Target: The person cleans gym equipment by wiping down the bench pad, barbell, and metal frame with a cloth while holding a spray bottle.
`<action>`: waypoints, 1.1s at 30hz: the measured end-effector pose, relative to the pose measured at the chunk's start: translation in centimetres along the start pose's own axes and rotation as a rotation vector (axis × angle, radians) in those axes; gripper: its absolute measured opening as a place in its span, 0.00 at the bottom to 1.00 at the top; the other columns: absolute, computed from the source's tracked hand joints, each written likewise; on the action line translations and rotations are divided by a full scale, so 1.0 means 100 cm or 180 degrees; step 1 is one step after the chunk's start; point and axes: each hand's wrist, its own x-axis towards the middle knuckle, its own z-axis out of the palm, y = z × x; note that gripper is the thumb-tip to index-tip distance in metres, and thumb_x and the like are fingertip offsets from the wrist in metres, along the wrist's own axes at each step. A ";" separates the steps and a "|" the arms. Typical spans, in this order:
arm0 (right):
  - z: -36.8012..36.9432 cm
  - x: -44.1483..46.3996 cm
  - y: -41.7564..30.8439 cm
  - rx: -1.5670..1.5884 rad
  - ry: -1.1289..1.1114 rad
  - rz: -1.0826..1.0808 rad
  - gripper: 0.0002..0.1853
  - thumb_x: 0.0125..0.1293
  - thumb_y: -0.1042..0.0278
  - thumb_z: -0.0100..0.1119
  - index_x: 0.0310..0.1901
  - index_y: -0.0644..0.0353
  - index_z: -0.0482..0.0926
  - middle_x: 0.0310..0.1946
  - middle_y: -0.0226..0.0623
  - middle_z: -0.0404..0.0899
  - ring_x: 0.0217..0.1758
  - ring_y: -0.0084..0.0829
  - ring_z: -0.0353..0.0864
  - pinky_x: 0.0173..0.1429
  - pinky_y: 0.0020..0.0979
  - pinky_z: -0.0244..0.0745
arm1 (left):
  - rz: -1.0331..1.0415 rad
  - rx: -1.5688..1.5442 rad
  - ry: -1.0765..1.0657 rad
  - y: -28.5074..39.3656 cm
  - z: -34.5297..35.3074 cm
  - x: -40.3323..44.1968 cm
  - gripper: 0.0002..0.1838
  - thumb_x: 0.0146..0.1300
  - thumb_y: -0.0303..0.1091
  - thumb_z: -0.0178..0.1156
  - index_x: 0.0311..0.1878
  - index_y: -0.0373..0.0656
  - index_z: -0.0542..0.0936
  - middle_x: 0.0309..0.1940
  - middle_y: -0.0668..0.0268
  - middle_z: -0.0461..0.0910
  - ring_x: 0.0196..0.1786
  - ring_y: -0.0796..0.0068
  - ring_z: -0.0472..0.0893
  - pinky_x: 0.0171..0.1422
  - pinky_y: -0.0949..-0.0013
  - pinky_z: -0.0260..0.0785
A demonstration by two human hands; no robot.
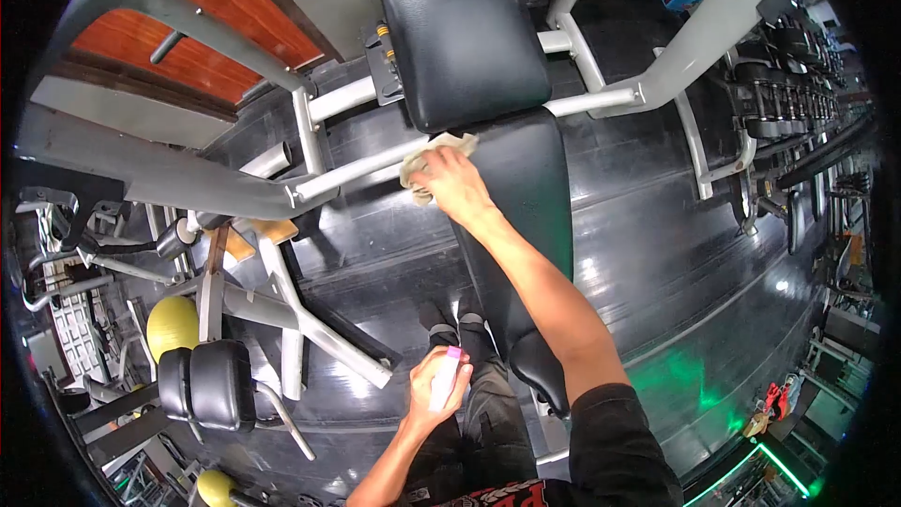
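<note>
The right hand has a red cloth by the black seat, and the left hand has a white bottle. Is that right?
Not quite: the cloth isn't red, it's pale beige, as the head view shows. The right hand does have it by the black seat, and the left hand has a white bottle.

Cloth [462, 142] part-hidden, shirt lettering [533, 495] cropped

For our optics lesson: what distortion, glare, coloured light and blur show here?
Head view: wide-angle bowing, dark corners; head view: whitish glare on the upper black pad and the floor; head view: green light at lower right, near a glowing green strip; head view: the cloth without obvious motion blur.
</note>
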 end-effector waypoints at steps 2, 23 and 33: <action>-0.014 -0.007 0.012 0.0154 -0.0088 -0.0093 0.13 0.56 0.67 0.57 0.43 0.44 0.83 0.46 0.33 0.76 0.53 0.37 0.75 0.56 0.36 0.76 | -0.0083 -0.0096 0.0081 0.000 0.001 -0.001 0.08 0.55 0.18 0.64 0.38 0.35 0.78 0.34 0.57 0.82 0.35 0.65 0.84 0.40 0.68 0.75; -0.008 -0.058 0.022 0.0775 0.0156 0.0402 0.18 0.55 0.77 0.55 0.43 0.42 0.84 0.49 0.31 0.79 0.55 0.38 0.74 0.63 0.38 0.69 | 0.0045 -0.0097 0.0031 -0.007 0.014 -0.005 0.09 0.55 0.17 0.65 0.39 0.36 0.78 0.35 0.57 0.82 0.36 0.64 0.84 0.40 0.69 0.75; -0.040 -0.110 0.080 0.0162 0.1422 0.2274 0.24 0.51 0.87 0.53 0.51 0.57 0.79 0.49 0.47 0.77 0.53 0.48 0.75 0.62 0.45 0.67 | -0.0194 -0.0182 0.0073 -0.020 0.014 -0.014 0.08 0.56 0.18 0.64 0.39 0.36 0.78 0.34 0.57 0.82 0.35 0.65 0.83 0.40 0.68 0.75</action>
